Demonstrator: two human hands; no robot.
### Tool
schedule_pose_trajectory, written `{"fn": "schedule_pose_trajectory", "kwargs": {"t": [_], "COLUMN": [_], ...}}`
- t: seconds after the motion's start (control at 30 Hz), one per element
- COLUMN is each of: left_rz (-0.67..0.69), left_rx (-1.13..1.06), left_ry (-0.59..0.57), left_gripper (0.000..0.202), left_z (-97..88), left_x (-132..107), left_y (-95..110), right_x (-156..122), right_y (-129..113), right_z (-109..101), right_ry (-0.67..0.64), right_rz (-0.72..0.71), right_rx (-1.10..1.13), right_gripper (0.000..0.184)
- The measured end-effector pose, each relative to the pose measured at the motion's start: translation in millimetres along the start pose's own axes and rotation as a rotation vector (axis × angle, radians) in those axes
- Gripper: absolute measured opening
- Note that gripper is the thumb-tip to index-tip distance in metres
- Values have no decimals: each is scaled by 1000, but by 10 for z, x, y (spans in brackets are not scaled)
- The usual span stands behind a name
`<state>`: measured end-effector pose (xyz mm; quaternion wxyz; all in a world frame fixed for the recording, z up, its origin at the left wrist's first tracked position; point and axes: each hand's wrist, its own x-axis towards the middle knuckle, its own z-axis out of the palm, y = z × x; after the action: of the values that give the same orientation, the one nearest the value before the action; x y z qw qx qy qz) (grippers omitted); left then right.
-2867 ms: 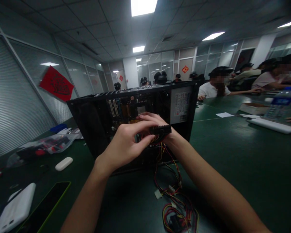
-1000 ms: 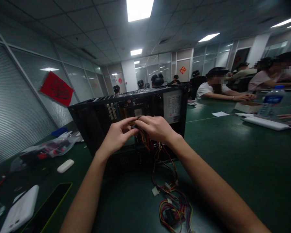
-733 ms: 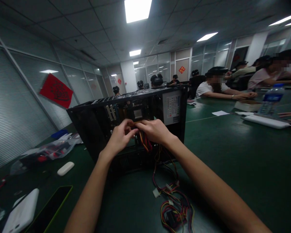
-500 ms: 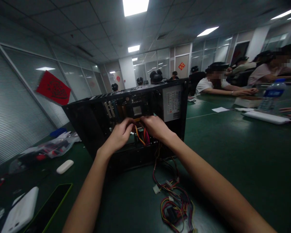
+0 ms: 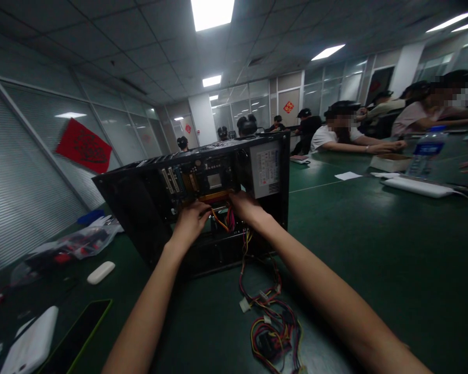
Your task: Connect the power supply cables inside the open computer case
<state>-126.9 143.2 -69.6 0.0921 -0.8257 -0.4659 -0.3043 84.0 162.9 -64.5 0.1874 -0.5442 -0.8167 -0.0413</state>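
Observation:
An opened black computer case (image 5: pixel 125 202) stands on the table with its inside facing me. Both of my hands reach in at the orange memory slots (image 5: pixel 216 197) on the motherboard (image 5: pixel 203 174). At the slots' left end, my left hand (image 5: pixel 191 221) has thumb and fingers pinched together; what is between them is hidden. My right hand (image 5: pixel 247 208) is closed at the right end, its fingertips in shadow. Orange, red and purple wires (image 5: pixel 226 218) hang between the hands. Loose power cables (image 5: pixel 273 322) with connectors lie before the case.
A power supply (image 5: pixel 265 169) sits inside the case's upper right. At left lie a plastic bag (image 5: pixel 70 246), a white oval case (image 5: pixel 101 272), a white device (image 5: pixel 31 337) and a phone (image 5: pixel 78 335). A bottle (image 5: pixel 427 150) and box (image 5: pixel 390 162) stand at right, near other people.
My hands have moved apart, the left to the left and down, the right deeper into shadow, so more of the orange slots shows. The whole view has shifted slightly.

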Motion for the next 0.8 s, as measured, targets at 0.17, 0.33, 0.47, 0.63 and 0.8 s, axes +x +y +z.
{"fn": "schedule_pose_trajectory", "kwargs": {"t": [0.17,0.33,0.47,0.63,0.8], "left_rz": [-19,-23,-6,-38,-56], "left_rx": [51,84,131,225,300], "left_ry": [-59,-160,-237,-268,-295], "left_gripper": [26,23,22,28,28], "left_z": [146,260,295,327,325], "left_x": [10,133,237,239,241], "left_y": [-42,-134,-156,-85,-28], "right_x": [56,54,51,63,66], "right_y": [63,53,42,41,33], "right_z": [88,91,89,106,112], "right_ry": [-47,-62,-72,-93,-86], "right_rz": [11,7,1,-2,-6], "right_rx": [-1,-8,-2,-4,-15], "right_gripper": [31,31,33,34,32]}}
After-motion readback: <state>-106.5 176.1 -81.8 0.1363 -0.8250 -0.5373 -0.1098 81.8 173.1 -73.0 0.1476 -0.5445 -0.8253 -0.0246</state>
